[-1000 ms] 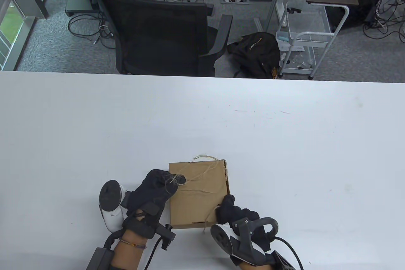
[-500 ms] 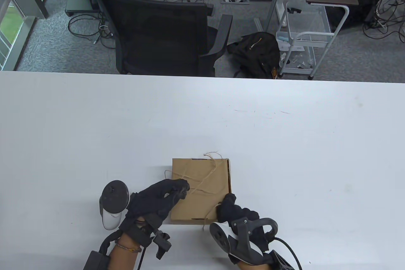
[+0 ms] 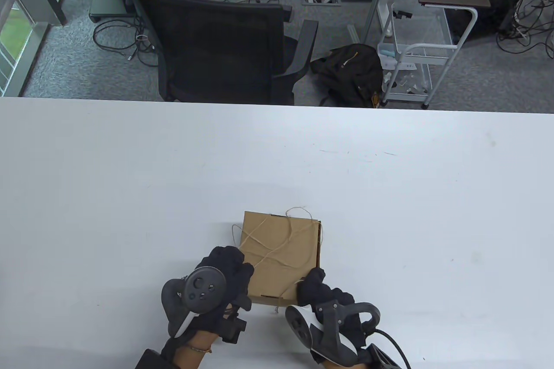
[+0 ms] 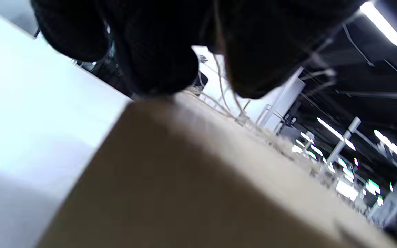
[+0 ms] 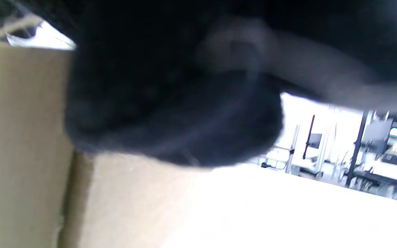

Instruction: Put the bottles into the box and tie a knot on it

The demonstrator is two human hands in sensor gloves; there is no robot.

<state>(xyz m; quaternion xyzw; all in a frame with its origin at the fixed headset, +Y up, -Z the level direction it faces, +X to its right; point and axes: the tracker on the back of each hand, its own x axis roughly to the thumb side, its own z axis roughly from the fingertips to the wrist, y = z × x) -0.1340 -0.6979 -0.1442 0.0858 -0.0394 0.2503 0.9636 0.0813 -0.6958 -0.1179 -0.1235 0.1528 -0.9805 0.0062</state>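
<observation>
The closed box [image 3: 281,256] is sitting on the bench [image 3: 389,196] near its front edge, with thin twine [image 3: 277,242] crossing loosely over the lid; no bottles are showing, so they are presumably inside. The left hand [image 3: 225,269] is curling at the box's near left corner, seemingly pinching twine, while the right hand [image 3: 318,289] is gripping the near right corner where another strand is running. The twine is lying slack, so a loop is likely slipping off a corner, or the light box is sliding if one hand pulls harder. Beyond the box, a chair [image 3: 216,44] and a cart [image 3: 415,53] are standing off the bench, blocking nothing.
</observation>
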